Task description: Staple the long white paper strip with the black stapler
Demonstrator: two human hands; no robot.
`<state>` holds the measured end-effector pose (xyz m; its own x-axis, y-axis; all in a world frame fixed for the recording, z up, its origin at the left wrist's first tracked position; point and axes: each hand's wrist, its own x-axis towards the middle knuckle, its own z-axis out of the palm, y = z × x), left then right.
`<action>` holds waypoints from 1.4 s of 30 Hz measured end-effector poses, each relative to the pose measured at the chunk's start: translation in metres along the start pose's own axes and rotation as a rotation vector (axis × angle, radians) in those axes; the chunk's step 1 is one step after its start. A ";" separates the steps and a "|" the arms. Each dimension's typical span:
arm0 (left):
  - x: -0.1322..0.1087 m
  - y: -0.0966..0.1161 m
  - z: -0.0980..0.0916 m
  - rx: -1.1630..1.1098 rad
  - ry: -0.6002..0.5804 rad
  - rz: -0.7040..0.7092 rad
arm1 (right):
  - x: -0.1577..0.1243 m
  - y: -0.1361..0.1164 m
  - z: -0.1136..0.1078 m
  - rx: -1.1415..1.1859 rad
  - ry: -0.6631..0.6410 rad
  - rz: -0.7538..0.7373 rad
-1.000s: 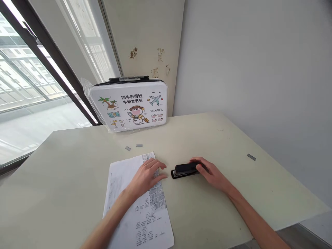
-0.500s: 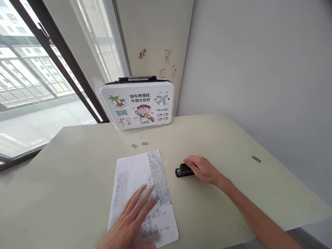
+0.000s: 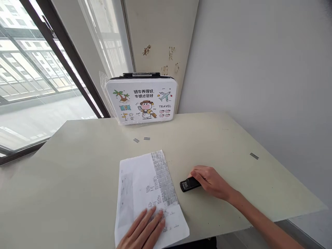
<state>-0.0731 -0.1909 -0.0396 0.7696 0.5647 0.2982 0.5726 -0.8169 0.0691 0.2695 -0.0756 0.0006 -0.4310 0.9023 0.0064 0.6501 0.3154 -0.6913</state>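
Printed paper lies on the pale tabletop, a dense grey printed strip along its upper right edge. On its lower part rests my left hand, fingers spread slightly and lying flat. To the right of the paper, my right hand is wrapped round a black stapler, whose front end points left toward the sheet without touching it. The stapler's rear is hidden in my palm.
A white cartoon-printed case in clear plastic stands at the table's back. Two small staple strips lie before it, another strip near the right edge. A window is at left, a wall at right.
The stapler in my right hand has come slightly nearer and turned. My left hand has slid lower on the paper, its fingers now closer together. The view has shifted a little.
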 end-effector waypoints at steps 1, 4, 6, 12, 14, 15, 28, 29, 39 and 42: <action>0.005 0.001 -0.001 0.007 0.000 0.002 | -0.001 0.000 0.000 0.000 0.002 0.007; 0.025 0.006 -0.005 0.022 -0.018 0.016 | -0.002 -0.001 0.000 -0.005 0.003 0.026; 0.036 0.009 -0.007 0.021 -0.044 0.019 | -0.001 -0.004 0.000 -0.024 -0.006 0.027; 0.056 0.010 0.000 -0.051 -0.091 0.022 | 0.005 -0.018 -0.009 -0.033 -0.030 0.043; 0.062 0.009 0.004 -0.086 -0.116 0.023 | 0.007 -0.026 -0.012 -0.001 0.009 0.100; 0.064 0.009 0.006 -0.099 -0.127 0.023 | 0.009 -0.029 -0.013 0.009 0.022 0.128; 0.079 0.008 0.014 -0.246 -0.154 0.013 | 0.032 -0.031 0.007 -0.083 -0.076 0.257; 0.079 0.008 0.014 -0.250 -0.154 0.014 | 0.031 -0.031 0.007 -0.084 -0.079 0.265; 0.080 0.008 0.016 -0.253 -0.154 0.026 | 0.031 -0.035 0.013 -0.204 -0.081 0.299; 0.080 0.008 0.016 -0.257 -0.133 0.018 | 0.031 -0.033 0.016 -0.223 -0.069 0.291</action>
<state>-0.0020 -0.1504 -0.0298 0.8190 0.5463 0.1754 0.4809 -0.8204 0.3093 0.2250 -0.0626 0.0117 -0.2448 0.9440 -0.2211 0.8686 0.1122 -0.4826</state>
